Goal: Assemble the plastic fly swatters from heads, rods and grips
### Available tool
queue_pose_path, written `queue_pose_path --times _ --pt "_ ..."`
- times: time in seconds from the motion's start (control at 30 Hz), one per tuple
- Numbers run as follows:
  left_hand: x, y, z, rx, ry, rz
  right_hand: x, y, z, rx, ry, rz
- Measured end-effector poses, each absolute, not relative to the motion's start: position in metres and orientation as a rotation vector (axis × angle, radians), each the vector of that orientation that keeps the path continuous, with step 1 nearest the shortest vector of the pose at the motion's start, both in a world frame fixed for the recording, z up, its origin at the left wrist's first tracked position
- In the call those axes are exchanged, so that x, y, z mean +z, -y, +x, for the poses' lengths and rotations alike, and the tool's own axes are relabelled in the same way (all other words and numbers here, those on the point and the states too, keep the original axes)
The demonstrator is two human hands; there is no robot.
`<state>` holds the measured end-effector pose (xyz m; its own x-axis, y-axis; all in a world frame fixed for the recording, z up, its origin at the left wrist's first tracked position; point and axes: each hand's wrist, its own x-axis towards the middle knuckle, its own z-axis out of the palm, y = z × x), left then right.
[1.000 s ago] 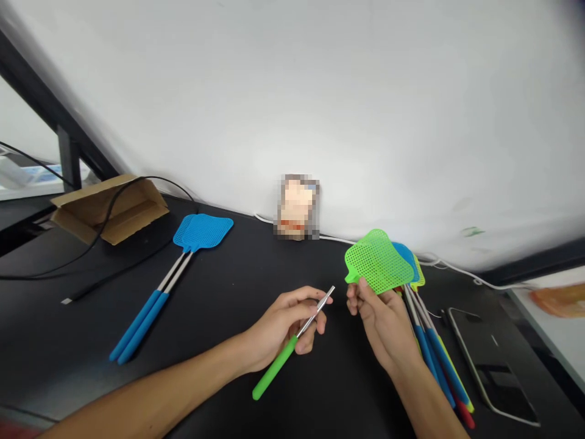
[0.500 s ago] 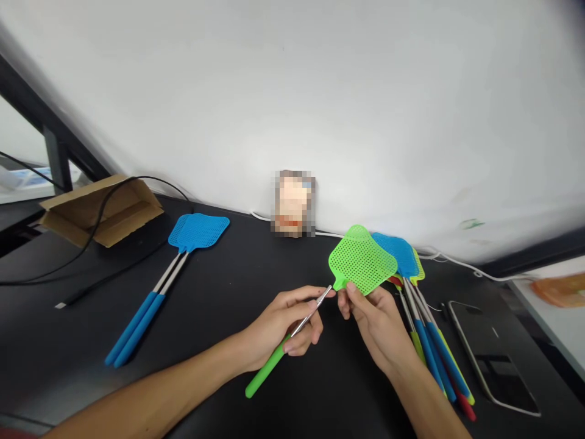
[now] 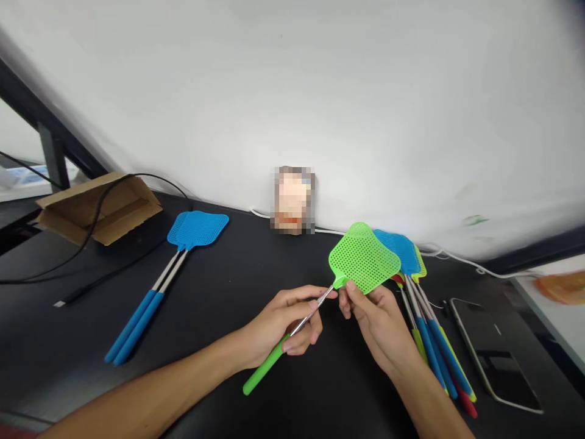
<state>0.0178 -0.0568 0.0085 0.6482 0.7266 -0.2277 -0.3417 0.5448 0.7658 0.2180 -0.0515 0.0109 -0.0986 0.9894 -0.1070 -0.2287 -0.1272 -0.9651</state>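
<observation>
My left hand [image 3: 292, 320] is closed around a fly swatter handle [image 3: 267, 369] with a green grip and a slim metal rod that points up and to the right. Between thumb and fingers, my right hand [image 3: 372, 314] pinches a green mesh fly swatter head [image 3: 363, 256] near its neck. The rod's tip meets the neck of the head; how deep it sits inside I cannot tell. Both hands are above the black table. Just right of my right hand lies a bunch of fly swatters [image 3: 425, 332] in blue, yellow-green and red, partly covered by the green head and my hand.
Two blue fly swatters [image 3: 198, 228] lie overlapping on the left of the black table [image 3: 256, 268]. Behind them are an open cardboard box [image 3: 105, 210] and a black cable [image 3: 103, 201]. A phone [image 3: 496, 353] lies at the right. A pixelated object [image 3: 293, 201] stands against the white wall.
The small gap between the rod's tip and the green head's neck has closed. My hands have barely moved; the view has shifted slightly.
</observation>
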Motion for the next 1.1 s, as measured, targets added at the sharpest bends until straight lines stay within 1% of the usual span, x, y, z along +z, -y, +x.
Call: queue_pose_path --times 0.43,0.67,0.73,0.9,1.1 --pt "0.006 0.056 0.017 0.66 -0.562 0.765 0.009 0.052 0.219 1.482 1.092 -1.103" --pt "0.004 0.056 0.016 0.656 -0.56 0.791 0.002 0.058 0.217 1.277 1.212 -1.211" --pt "0.005 0.056 0.015 0.646 -0.546 0.783 0.005 0.057 0.219 1.33 1.182 -1.16" --pt "0.008 0.054 0.011 0.601 -0.443 0.712 0.022 0.049 0.221 1.527 0.842 -0.886" --pt "0.009 0.054 0.005 0.548 -0.268 0.619 0.022 0.048 0.222 1.709 0.661 -0.798"
